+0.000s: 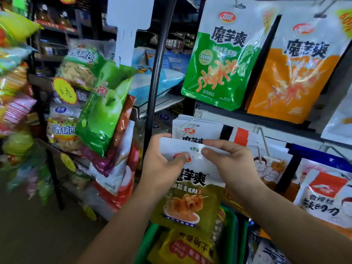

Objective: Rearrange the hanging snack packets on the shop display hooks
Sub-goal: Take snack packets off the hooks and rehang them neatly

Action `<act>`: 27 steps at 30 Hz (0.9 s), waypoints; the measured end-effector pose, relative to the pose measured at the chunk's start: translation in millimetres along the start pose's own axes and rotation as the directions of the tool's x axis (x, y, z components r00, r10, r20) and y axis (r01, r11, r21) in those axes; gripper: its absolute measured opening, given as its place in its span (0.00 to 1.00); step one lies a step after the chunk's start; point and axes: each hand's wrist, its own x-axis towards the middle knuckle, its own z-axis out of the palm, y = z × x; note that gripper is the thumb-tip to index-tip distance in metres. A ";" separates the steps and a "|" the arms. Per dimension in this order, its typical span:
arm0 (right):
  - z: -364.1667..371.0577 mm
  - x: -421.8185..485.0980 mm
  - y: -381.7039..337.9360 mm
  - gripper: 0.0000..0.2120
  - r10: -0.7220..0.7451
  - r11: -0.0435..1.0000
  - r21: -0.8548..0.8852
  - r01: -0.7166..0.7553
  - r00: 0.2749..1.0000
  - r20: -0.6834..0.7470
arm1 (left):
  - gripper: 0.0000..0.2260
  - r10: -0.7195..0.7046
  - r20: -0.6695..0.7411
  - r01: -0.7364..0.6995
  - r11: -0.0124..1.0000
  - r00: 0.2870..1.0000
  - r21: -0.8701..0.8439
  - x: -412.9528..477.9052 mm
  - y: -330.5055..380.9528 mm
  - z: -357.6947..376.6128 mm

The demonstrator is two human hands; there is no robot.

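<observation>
An olive-and-white snack packet [187,199] is held upright by its white top edge in both hands. My left hand [162,164] pinches the top left corner, thumb over the red logo. My right hand [230,162] grips the top right corner. Just behind the packet, a stack of matching white-topped packets [196,128] hangs on a white display hook [187,122]. Above hang a green packet [219,61] and an orange packet [297,73] on metal hooks.
A black upright pole [158,73] stands left of the display. More snack bags [101,103] hang on a rack at left, with a yellow price tag [64,90]. White-and-red packets [327,195] hang lower right. A green basket [230,235] with packets sits below.
</observation>
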 end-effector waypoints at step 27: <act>35.1 72.5 8.6 0.05 -0.135 0.953 -0.286 0.099 0.984 -0.112 | 0.24 0.163 0.316 -0.275 0.895 0.935 0.352 16.3 -57.5 20.7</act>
